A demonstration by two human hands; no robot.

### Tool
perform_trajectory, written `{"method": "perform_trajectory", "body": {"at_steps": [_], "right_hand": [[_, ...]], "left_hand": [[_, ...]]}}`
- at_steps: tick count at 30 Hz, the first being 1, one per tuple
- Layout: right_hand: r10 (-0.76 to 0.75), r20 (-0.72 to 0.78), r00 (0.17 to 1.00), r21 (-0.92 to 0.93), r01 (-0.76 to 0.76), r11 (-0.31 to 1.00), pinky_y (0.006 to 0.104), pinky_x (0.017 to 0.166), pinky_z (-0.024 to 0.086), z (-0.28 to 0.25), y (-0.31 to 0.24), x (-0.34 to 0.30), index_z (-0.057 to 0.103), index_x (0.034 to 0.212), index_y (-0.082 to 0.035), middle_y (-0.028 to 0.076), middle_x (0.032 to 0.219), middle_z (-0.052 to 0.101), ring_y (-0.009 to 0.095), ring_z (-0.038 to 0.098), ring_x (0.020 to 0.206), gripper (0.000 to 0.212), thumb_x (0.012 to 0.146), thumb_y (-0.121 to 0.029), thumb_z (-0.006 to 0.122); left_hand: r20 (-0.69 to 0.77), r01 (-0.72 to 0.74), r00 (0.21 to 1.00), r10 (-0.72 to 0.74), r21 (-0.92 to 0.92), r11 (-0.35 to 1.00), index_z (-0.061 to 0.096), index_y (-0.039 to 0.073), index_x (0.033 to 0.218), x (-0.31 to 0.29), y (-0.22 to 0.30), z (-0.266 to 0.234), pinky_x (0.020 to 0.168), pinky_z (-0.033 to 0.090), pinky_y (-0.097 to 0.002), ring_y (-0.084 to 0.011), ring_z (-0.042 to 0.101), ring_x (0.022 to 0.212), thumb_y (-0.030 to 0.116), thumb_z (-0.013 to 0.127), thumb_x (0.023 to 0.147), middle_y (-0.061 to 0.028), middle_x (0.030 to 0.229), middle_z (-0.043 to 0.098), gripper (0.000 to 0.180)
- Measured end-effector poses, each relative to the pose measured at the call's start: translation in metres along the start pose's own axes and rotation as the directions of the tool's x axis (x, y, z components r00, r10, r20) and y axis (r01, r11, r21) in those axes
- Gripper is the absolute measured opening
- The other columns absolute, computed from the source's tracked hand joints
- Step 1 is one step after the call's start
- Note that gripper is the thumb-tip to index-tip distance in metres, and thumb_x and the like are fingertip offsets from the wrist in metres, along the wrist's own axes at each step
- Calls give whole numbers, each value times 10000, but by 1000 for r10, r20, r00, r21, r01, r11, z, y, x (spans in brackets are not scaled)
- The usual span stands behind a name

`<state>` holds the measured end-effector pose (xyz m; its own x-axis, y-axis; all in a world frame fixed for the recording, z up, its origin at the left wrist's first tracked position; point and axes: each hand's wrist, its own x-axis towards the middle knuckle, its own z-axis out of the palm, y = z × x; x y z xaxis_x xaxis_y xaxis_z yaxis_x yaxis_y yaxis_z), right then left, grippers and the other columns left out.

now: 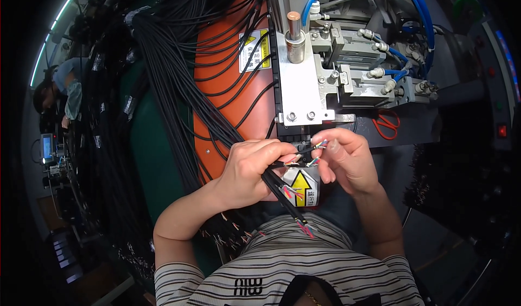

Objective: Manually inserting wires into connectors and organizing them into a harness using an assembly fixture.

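Several black cables [280, 193] with stripped ends run through my left hand [245, 169], whose fingers are closed round them. Pink, red and white wire ends [306, 230] fan out below that hand, over my striped shirt. At the front of the metal machine [301, 97], my right hand [351, 162] pinches the thin coloured wires [322, 144] at the tip of one cable. A second tip with green and white wires [313, 161] shows just under those fingers. The machine's black slot sits right behind both hands and is partly covered by them.
A thick bundle of black cables [163, 72] hangs at the left, with single cables crossing the orange panel [230, 89] to the machine's side. Blue air tubes [420, 13] and cylinders [361, 56] stand at the back right. Orange-handled scissors [386, 126] lie on the grey surface. Another person [65, 86] is far left.
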<state>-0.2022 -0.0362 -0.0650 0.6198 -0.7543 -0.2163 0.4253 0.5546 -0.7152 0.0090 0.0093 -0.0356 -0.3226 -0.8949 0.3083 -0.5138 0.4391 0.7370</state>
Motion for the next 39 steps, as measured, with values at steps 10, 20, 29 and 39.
{"method": "perform_trajectory", "body": {"at_steps": [10,20,29,39], "right_hand": [[-115,126,985,-212,140,967,182,458,428,1,2,1,637,1064,61,142,977,613,136,616,579,173,909,-10,608],[-199,-83,976,-138,187,973,186,484,395,10,10,-4,651,959,61,92,872,620,79,563,582,161,967,-51,535],[-600,210,772,-690,552,468,289,724,491,6,15,-5,627,1124,81,163,1025,606,208,615,798,258,883,-9,600],[-140,100,985,-160,155,975,230,554,472,-2,1,0,652,1100,64,152,985,614,173,624,689,209,934,-38,577]], "left_hand": [[152,121,985,-81,-281,952,616,-33,1005,6,-6,-7,523,493,-255,-140,646,606,6,630,866,-83,743,656,145],[56,-178,984,169,355,918,555,28,828,12,17,19,501,429,-332,-216,558,538,111,676,728,-63,671,516,177],[-19,-86,996,89,103,991,534,33,794,11,5,21,489,432,-330,-244,555,514,23,669,776,-67,634,548,136],[192,176,974,-122,-295,939,535,23,814,17,3,3,572,465,-334,-289,593,631,-11,657,720,-93,718,592,158]]}}
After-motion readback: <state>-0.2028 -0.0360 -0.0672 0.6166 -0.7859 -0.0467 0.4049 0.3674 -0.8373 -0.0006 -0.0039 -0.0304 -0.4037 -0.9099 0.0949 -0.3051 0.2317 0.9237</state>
